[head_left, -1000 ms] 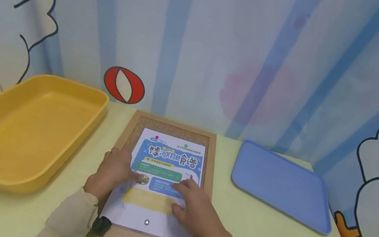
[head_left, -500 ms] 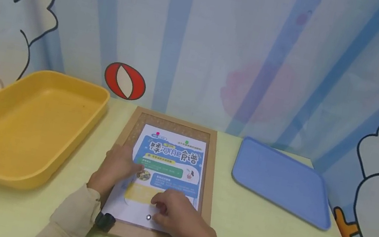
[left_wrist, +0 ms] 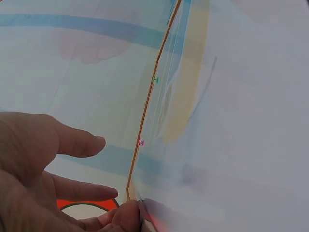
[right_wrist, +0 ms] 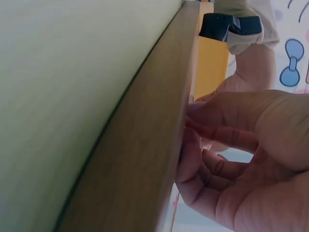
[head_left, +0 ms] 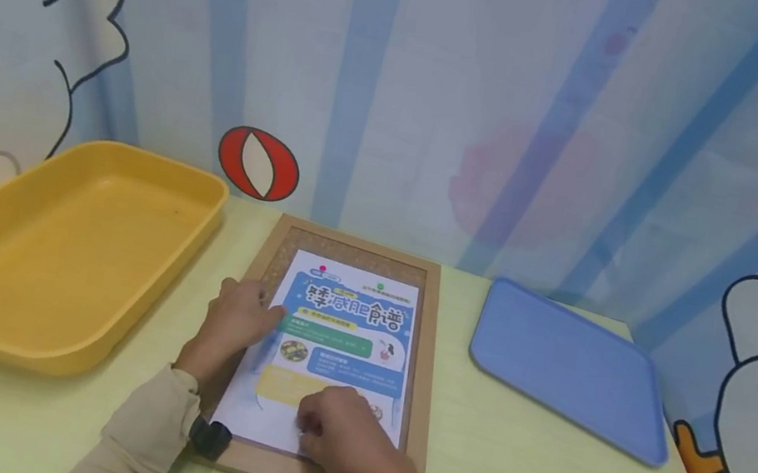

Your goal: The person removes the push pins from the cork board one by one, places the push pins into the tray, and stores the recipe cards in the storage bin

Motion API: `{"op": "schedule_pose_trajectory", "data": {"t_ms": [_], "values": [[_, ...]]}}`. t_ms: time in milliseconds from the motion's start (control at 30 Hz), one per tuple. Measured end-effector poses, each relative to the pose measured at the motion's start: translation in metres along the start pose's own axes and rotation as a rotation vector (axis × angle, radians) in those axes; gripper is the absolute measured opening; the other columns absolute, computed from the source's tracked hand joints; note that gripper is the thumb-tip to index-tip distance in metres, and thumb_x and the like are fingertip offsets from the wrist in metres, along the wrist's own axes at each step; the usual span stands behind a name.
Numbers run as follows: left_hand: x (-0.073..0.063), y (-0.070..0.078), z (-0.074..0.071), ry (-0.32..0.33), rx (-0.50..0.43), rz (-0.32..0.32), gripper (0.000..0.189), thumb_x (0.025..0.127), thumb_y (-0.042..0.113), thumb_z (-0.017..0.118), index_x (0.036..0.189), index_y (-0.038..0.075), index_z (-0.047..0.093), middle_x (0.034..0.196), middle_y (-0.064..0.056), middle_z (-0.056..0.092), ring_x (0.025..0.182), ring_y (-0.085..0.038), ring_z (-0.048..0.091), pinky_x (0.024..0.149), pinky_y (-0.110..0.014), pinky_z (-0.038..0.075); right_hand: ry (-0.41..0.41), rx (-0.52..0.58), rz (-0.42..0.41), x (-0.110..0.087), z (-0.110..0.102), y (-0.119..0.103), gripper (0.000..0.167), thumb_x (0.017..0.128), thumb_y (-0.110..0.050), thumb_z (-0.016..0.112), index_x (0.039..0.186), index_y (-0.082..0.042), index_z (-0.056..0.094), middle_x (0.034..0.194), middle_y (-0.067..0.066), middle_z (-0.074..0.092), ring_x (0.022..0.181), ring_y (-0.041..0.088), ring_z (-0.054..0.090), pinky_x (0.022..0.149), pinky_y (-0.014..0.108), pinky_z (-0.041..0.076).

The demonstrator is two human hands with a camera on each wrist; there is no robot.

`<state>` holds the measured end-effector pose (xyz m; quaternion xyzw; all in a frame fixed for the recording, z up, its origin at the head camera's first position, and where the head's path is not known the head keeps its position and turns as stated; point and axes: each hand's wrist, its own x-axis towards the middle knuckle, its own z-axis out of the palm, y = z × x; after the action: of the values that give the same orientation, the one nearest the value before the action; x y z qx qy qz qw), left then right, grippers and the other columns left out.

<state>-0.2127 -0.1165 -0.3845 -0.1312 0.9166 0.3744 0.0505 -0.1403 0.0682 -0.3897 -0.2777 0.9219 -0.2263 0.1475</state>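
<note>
A wood-framed cork board lies on the table with a printed poster on it. A pink push pin and a green push pin are at the poster's top; both stick up in the left wrist view. My right hand pinches the silver push pin near the poster's bottom, its fingers mostly hiding it. In the right wrist view, thumb and fingertips meet behind the wooden edge. My left hand rests at the board's left side, thumb and index finger extended.
A deep yellow tray stands left of the board. At the right lies a flat blue tray. A printed curtain hangs right behind the table. A black band is on the left wrist.
My right hand has moved left and down from the poster's right part, and its fingers have closed round the silver push pin. The left hand has shifted slightly up the board's side.
</note>
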Motion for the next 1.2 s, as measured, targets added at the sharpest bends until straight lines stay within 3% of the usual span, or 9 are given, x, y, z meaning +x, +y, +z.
{"op": "schedule_pose_trajectory", "data": {"t_ms": [167, 267, 367, 467, 600, 933, 1200], "values": [[0.0, -0.003, -0.001, 0.019, 0.015, 0.037, 0.021, 0.093, 0.019, 0.065, 0.086, 0.001, 0.058, 0.089, -0.016, 0.053, 0.078, -0.026, 0.053, 0.056, -0.027, 0.039, 0.039, -0.051, -0.009, 0.0, 0.005, -0.006, 0.015, 0.08, -0.003, 0.071, 0.07, -0.012, 0.067, 0.056, -0.009, 0.049, 0.052, 0.004, 0.042, 0.048, 0.017, 0.034], [0.001, -0.004, -0.001, 0.016, 0.045, 0.06, 0.018, 0.09, 0.013, 0.069, 0.083, 0.0, 0.059, 0.079, -0.015, 0.06, 0.07, -0.024, 0.056, 0.053, -0.026, 0.039, 0.037, -0.07, 0.012, 0.001, 0.007, -0.008, 0.021, 0.08, -0.003, 0.071, 0.065, -0.014, 0.063, 0.054, -0.008, 0.045, 0.05, 0.005, 0.04, 0.046, 0.018, 0.032], [0.001, -0.006, 0.001, -0.006, 0.058, 0.065, 0.017, 0.085, 0.009, 0.073, 0.093, -0.003, 0.064, 0.085, -0.017, 0.067, 0.073, -0.026, 0.063, 0.057, -0.029, 0.049, 0.029, -0.085, 0.036, 0.003, 0.007, -0.009, 0.023, 0.08, -0.005, 0.072, 0.062, -0.014, 0.06, 0.054, -0.007, 0.045, 0.051, 0.005, 0.04, 0.046, 0.018, 0.031], [0.002, -0.005, 0.004, -0.034, 0.069, 0.068, 0.032, 0.081, 0.005, 0.077, 0.108, -0.006, 0.065, 0.096, -0.021, 0.07, 0.082, -0.031, 0.069, 0.069, -0.039, 0.059, 0.0, -0.065, 0.061, 0.005, 0.006, -0.009, 0.019, 0.08, -0.007, 0.075, 0.066, -0.013, 0.065, 0.057, -0.006, 0.049, 0.054, 0.006, 0.044, 0.047, 0.019, 0.034], [0.001, -0.003, 0.008, -0.061, 0.088, 0.075, 0.052, 0.076, 0.002, 0.082, 0.123, -0.006, 0.062, 0.106, -0.023, 0.07, 0.091, -0.035, 0.07, 0.082, -0.048, 0.06, -0.039, 0.005, 0.092, 0.006, 0.001, -0.007, 0.009, 0.08, -0.008, 0.078, 0.074, -0.011, 0.072, 0.062, -0.006, 0.055, 0.059, 0.008, 0.049, 0.05, 0.019, 0.04], [0.003, 0.0, 0.009, -0.056, 0.125, 0.11, 0.069, 0.074, 0.0, 0.082, 0.136, -0.003, 0.053, 0.115, -0.024, 0.068, 0.1, -0.039, 0.069, 0.086, -0.05, 0.059, -0.023, 0.104, 0.07, 0.01, -0.001, 0.001, 0.017, 0.074, -0.006, 0.078, 0.064, -0.015, 0.068, 0.056, -0.007, 0.056, 0.05, 0.006, 0.047, 0.045, 0.018, 0.038], [0.0, 0.004, 0.009, -0.059, 0.149, 0.083, 0.073, 0.076, 0.0, 0.082, 0.14, -0.004, 0.048, 0.115, -0.026, 0.066, 0.1, -0.039, 0.068, 0.085, -0.049, 0.06, -0.035, 0.162, 0.08, 0.01, -0.001, 0.002, 0.019, 0.074, -0.005, 0.078, 0.062, -0.017, 0.067, 0.054, -0.007, 0.056, 0.047, 0.006, 0.047, 0.043, 0.017, 0.035]]}}
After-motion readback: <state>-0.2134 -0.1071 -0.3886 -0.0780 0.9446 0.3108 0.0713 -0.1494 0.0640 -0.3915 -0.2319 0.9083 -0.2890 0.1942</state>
